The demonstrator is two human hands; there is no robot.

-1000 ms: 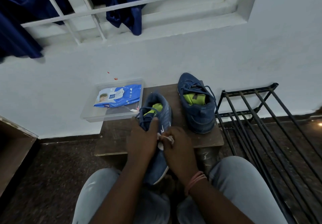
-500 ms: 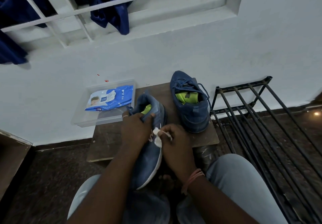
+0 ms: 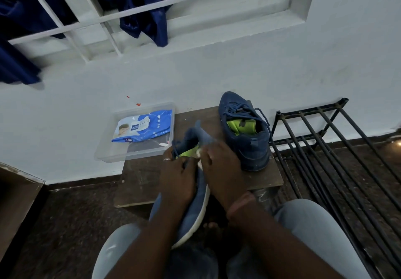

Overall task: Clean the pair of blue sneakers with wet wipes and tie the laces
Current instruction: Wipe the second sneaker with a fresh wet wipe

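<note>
I hold one blue sneaker (image 3: 196,211) with a white sole between my knees, its heel end raised toward the stool. My left hand (image 3: 176,179) grips its collar, where the green lining shows. My right hand (image 3: 221,170) pinches a white wet wipe (image 3: 199,154) against the shoe's upper side near the opening. The second blue sneaker (image 3: 245,131) stands on the brown stool (image 3: 141,183), its laces loose and green insole showing. The blue pack of wet wipes (image 3: 143,129) lies in a clear plastic tray (image 3: 112,156) at the stool's left.
A black metal rack (image 3: 329,148) stands to the right of the stool. A white wall with a barred window and a blue curtain (image 3: 138,11) is behind. A brown board (image 3: 15,196) sits at the left. My knees in grey trousers fill the bottom.
The held sneaker has tipped up, its heel end now higher. My right hand with the wipe has slid up toward the shoe's opening. The view has shifted slightly.
</note>
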